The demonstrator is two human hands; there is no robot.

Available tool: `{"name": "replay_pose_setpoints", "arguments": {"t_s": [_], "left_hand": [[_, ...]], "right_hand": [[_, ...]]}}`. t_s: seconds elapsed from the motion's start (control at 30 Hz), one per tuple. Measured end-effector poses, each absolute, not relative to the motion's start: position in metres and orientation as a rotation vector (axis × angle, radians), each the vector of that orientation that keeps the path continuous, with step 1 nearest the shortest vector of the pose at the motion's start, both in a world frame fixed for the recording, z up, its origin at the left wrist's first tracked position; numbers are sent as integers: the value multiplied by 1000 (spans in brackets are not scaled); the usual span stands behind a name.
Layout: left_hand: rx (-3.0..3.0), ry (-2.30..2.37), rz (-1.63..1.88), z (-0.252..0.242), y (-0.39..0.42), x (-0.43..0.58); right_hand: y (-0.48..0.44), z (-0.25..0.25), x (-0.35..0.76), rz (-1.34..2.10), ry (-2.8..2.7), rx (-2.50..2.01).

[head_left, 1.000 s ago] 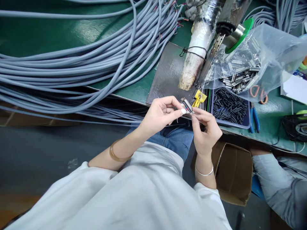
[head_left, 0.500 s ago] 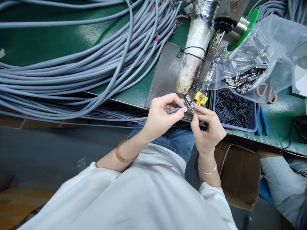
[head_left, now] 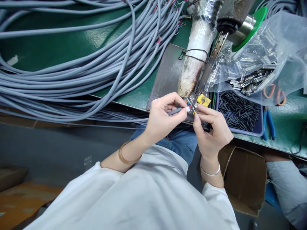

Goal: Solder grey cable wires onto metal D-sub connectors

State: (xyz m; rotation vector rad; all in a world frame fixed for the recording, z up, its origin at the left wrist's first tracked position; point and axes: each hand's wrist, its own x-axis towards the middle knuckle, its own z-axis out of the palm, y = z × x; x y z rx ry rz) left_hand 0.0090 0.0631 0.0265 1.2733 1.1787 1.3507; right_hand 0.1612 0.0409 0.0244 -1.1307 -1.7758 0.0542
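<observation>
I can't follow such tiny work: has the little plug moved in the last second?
Yes, slightly: the plug, between the left hand's grey cable and the right hand, has crept right, nearer the yellow clip.

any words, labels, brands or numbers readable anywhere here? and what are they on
No text can be read anywhere.
The white tag on the mat: too small to read.
The bag, spool and yellow clip: no print shows.
The cable in the left hand grip and the connector by the right hand: no marking can be made out.
</observation>
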Motion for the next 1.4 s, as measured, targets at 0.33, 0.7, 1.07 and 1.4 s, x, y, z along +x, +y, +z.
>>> {"name": "replay_pose_setpoints", "arguments": {"t_s": [0.33,0.7,1.07,1.4], "left_hand": [[1198,1153,1258,22,62,6],[1195,1154,1275,24,62,5],[1238,1170,1247,26,61,7],[1237,1022,1191,17,55,4]], "right_hand": [[42,17,164,78,-1785,-1124],[43,24,161,43,-1790,-1148],[42,20,161,-25,-1823,-1127],[26,26,179,141,-1676,-1350]]}}
